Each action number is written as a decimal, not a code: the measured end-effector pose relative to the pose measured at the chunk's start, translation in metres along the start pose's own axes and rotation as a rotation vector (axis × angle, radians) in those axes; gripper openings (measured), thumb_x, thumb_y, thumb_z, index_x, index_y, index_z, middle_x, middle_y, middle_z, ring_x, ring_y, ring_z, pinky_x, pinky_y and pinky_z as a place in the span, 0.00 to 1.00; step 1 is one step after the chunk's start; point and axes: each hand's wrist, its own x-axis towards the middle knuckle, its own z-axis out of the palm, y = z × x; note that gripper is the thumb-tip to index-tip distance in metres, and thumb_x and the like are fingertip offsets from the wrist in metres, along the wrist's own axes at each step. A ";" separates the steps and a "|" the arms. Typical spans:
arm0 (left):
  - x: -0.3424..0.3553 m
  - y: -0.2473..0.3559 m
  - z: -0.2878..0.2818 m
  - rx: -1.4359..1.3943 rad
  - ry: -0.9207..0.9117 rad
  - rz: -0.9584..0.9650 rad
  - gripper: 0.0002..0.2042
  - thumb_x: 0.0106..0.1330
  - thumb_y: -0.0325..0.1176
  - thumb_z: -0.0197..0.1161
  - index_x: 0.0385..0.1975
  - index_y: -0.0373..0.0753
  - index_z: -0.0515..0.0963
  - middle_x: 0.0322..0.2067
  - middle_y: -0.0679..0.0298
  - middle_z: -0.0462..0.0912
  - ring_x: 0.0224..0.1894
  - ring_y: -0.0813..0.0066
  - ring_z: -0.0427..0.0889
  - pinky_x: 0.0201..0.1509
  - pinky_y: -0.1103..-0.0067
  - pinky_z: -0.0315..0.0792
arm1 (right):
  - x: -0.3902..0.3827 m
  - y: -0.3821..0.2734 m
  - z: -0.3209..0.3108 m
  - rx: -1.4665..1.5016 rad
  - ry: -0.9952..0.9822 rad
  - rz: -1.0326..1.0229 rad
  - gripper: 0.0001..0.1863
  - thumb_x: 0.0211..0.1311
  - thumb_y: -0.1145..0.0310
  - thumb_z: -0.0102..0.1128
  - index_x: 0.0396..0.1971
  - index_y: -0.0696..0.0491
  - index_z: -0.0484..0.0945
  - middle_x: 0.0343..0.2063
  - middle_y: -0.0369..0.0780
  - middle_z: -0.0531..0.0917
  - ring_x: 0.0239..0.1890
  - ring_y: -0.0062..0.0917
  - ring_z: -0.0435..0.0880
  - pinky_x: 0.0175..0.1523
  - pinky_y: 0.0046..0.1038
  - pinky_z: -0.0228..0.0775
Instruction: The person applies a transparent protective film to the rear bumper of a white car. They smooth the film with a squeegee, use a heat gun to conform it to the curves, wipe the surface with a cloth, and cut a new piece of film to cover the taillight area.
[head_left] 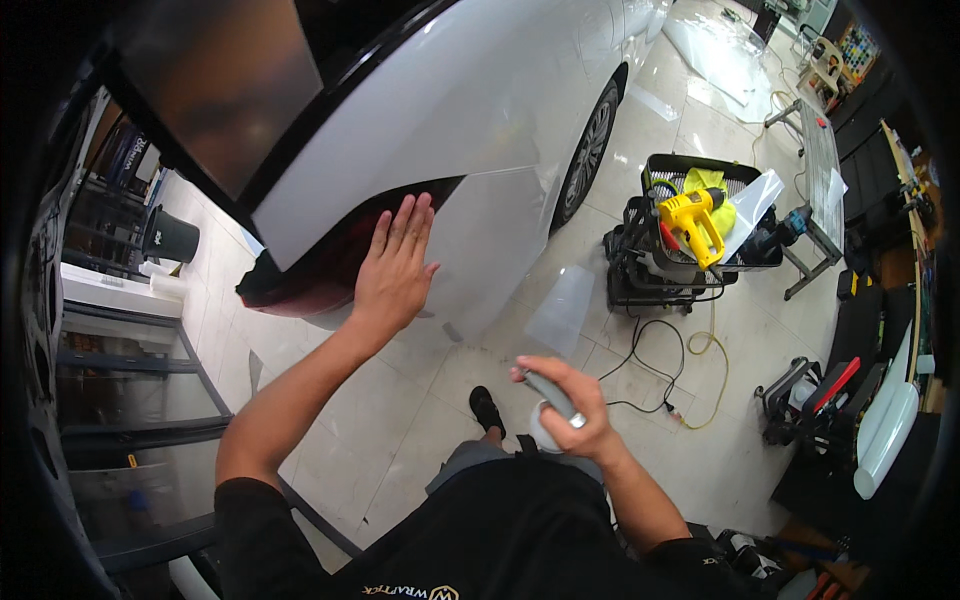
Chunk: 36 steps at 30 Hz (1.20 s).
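Laying the flat, straight-fingered left hand (pixel 393 275) softly on the dark red back light (pixel 330 262) right by it is best, while the right hand (pixel 588 422), curled round a grey-and-white thing (pixel 552 395) (maybe a spray bottle), should hold that off the white car (pixel 480 90).

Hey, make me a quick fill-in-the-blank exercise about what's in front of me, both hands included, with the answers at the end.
1. Fingers extended, the person's ____ hand is at the dark red tail light of the glossy white car.
2. A small grey-and-white handheld object is gripped by the person's ____ hand.
3. The yellow pistol-shaped power tool lies in a ____-coloured, mesh-sided basket.

Missing words: left; right; black.
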 end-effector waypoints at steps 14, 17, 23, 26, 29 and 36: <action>0.023 0.019 -0.001 0.006 -0.128 0.013 0.32 0.70 0.36 0.68 0.73 0.34 0.71 0.82 0.56 0.57 0.85 0.56 0.50 0.87 0.58 0.45 | -0.035 0.169 -0.029 0.175 0.154 0.157 0.35 0.48 0.83 0.51 0.62 0.64 0.78 0.50 0.52 0.89 0.54 0.39 0.91 0.64 0.35 0.78; 0.021 0.018 -0.003 0.015 -0.102 0.037 0.26 0.65 0.31 0.70 0.65 0.33 0.79 0.79 0.52 0.64 0.83 0.52 0.57 0.84 0.54 0.53 | -0.029 0.197 -0.031 0.063 0.196 0.160 0.36 0.50 0.82 0.51 0.65 0.64 0.75 0.51 0.53 0.88 0.57 0.40 0.90 0.66 0.35 0.76; -0.003 0.029 0.022 -0.155 -0.345 0.179 0.27 0.64 0.34 0.70 0.64 0.35 0.78 0.77 0.49 0.65 0.82 0.50 0.59 0.84 0.56 0.55 | -0.007 0.209 -0.052 0.079 0.358 0.079 0.40 0.49 0.83 0.48 0.70 0.64 0.70 0.56 0.54 0.85 0.60 0.39 0.87 0.71 0.36 0.72; -0.010 0.035 0.009 -0.188 -0.355 0.176 0.30 0.63 0.32 0.71 0.68 0.38 0.77 0.78 0.48 0.63 0.82 0.46 0.57 0.84 0.52 0.53 | 0.004 0.191 -0.067 -0.007 0.411 0.035 0.40 0.48 0.83 0.48 0.69 0.64 0.70 0.57 0.54 0.85 0.61 0.39 0.86 0.72 0.36 0.70; 0.005 0.030 -0.015 -0.165 -0.247 0.144 0.31 0.63 0.32 0.71 0.69 0.39 0.76 0.79 0.48 0.61 0.83 0.47 0.56 0.84 0.52 0.51 | 0.004 0.178 -0.081 -0.088 0.507 0.053 0.40 0.49 0.82 0.49 0.69 0.64 0.71 0.58 0.52 0.83 0.61 0.38 0.84 0.73 0.37 0.68; -0.021 0.033 0.000 -0.016 -0.308 -0.018 0.42 0.62 0.29 0.69 0.79 0.35 0.59 0.83 0.48 0.50 0.85 0.45 0.46 0.85 0.50 0.43 | -0.030 0.207 -0.176 0.070 0.959 0.190 0.29 0.60 0.81 0.51 0.64 0.63 0.74 0.52 0.45 0.81 0.50 0.29 0.84 0.49 0.33 0.89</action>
